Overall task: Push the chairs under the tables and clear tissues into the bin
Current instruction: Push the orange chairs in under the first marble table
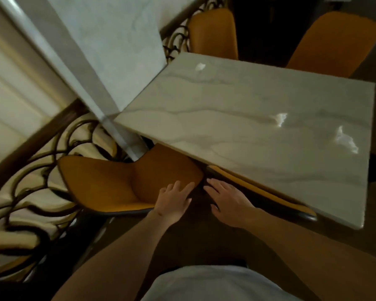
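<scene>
Beside marble table (258,118), hands (204,198) open, orange chairs (117,185)

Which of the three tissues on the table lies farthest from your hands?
The small tissue near the table's far corner, by the railing. The other two tissues lie together toward the right edge, closer to the hands.
</scene>
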